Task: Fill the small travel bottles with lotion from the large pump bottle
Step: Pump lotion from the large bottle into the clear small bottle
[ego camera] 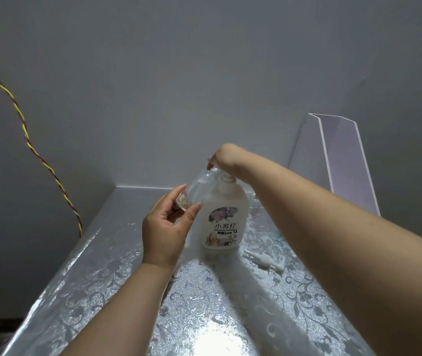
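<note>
Left hand (164,227) grips the clear small travel bottle (197,188) by its base between thumb and fingers. The bottle is tilted, its mouth up at the nozzle beneath the right hand (224,156). Right hand sits on the large pump bottle (224,217), fingers curled over its pump head. That bottle stands on the table (127,265) just right of the left hand. Loose white pump cap (263,259) lies beneath the right forearm.

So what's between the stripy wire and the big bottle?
The left hand, gripping the small clear bottle, tilted up to the big bottle's spout. The rest up to the stripy wire is bare shiny table. That shows in the head view.
</note>
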Demonstrator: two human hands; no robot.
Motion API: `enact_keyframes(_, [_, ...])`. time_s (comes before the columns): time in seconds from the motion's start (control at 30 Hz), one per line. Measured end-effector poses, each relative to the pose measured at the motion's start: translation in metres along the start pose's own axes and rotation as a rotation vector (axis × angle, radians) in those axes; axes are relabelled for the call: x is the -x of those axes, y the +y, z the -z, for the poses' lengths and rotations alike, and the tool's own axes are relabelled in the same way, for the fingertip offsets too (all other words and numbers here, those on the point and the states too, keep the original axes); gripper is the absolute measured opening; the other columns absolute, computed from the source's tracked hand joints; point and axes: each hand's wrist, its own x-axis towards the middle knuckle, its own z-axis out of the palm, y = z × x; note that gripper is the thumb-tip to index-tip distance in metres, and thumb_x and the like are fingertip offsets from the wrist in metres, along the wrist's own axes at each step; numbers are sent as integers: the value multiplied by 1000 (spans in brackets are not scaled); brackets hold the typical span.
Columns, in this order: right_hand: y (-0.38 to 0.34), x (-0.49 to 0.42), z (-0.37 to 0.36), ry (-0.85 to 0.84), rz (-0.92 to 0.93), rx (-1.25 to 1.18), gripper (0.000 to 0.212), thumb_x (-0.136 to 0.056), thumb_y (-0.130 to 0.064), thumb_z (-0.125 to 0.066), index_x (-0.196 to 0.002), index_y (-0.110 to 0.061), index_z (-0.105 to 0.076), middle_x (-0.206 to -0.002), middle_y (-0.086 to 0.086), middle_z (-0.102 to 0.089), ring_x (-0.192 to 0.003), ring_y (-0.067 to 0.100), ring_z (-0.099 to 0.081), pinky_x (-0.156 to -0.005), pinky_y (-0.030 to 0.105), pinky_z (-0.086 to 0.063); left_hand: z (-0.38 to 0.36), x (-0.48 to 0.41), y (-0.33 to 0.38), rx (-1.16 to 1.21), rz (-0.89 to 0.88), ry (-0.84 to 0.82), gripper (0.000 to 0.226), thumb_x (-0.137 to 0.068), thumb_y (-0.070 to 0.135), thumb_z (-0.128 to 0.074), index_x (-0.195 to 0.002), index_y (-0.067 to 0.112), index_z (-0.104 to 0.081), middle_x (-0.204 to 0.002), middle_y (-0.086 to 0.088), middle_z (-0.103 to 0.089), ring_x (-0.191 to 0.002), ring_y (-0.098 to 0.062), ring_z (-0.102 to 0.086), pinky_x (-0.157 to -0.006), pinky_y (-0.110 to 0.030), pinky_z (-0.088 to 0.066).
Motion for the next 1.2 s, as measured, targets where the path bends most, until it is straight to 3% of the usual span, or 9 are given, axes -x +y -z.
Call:
enact_keyframes(0.2, [-3, 7, 12, -24, 52, -79, 36, -100, -18, -41, -127, 0, -57, -132, 18, -56, -97, 22, -52, -77, 22, -33, -1, -2, -1, 34, 11, 5, 43, -67, 57, -75, -108, 59, -63, -103, 3, -72, -96, -18, -69, -86, -31, -55])
enact_keyframes(0.33, [-4, 5, 9, -12, 42, -45, 36, -100, -15, -41, -129, 1, -55, -134, 20, -54, -124, 32, -51, -78, 24, -33, 0, -2, -1, 22, -2, 14, 42, -68, 55, -75, -107, 60, -62, -102, 3, -72, -95, -18, -69, -85, -31, -55])
enact_keyframes(0.53, [-3, 2, -3, 4, 18, -40, 36, -99, -11, -40, -130, 1, -54, -134, 20, -54, -125, 33, -50, -89, 31, -43, 2, -1, 2, -46, -19, 27, 42, -72, 48, -79, -109, 53, -61, -88, 7, -64, -75, 1, -57, -76, -17, -50])
enact_keyframes(0.63, [-3, 2, -3, 0, 8, -82, 36, -99, -14, -41, -129, 0, -55, -133, 20, -55, -109, 29, -56, -94, 34, -45, 1, 0, 6, -58, -25, 29, 45, -70, 42, -74, -114, 40, -62, -85, 12, -59, -72, 7, -54, -73, -10, -46])
enact_keyframes(0.7, [-2, 5, 1, -7, 14, -112, 35, -99, -15, -41, -127, 1, -57, -131, 20, -56, -92, 21, -48, -82, 30, -42, 1, -1, 9, -54, -33, 30, 47, -71, 40, -73, -116, 34, -62, -85, 12, -58, -71, 9, -54, -72, -8, -45])
enact_keyframes(0.8, [2, 7, 9, -6, 37, -149, 36, -101, -19, -40, -121, 1, -63, -106, 16, -57, -89, 20, -45, -81, 27, -38, 1, -1, 12, -60, -49, 40, 49, -71, 37, -73, -117, 28, -62, -81, 15, -54, -67, 11, -52, -69, -5, -42])
enact_keyframes(0.87, [0, 11, 13, -7, 41, -164, 37, -101, -21, -39, -119, 0, -64, -101, 12, -53, -89, 20, -46, -81, 27, -38, 2, -1, 12, -60, -53, 44, 49, -70, 39, -73, -117, 28, -63, -80, 14, -55, -66, 11, -52, -68, -5, -42])
enact_keyframes(0.97, [-5, 13, 12, -14, 28, -188, 35, -100, -17, -42, -123, 0, -61, -125, 18, -60, -92, 21, -49, -83, 28, -41, 4, -3, 11, -63, -57, 46, 47, -70, 41, -73, -116, 34, -62, -86, 11, -60, -71, 8, -55, -72, -8, -45])
enact_keyframes(1.2, [-8, 8, -2, -42, -22, -147, 43, -95, -8, -48, -138, -2, -47, -142, 14, -49, -129, 29, -48, -106, 33, -40, 3, -3, 9, -96, -83, 42, 46, -72, 38, -74, -116, 33, -62, -91, 13, -62, -75, 7, -56, -75, -9, -46])
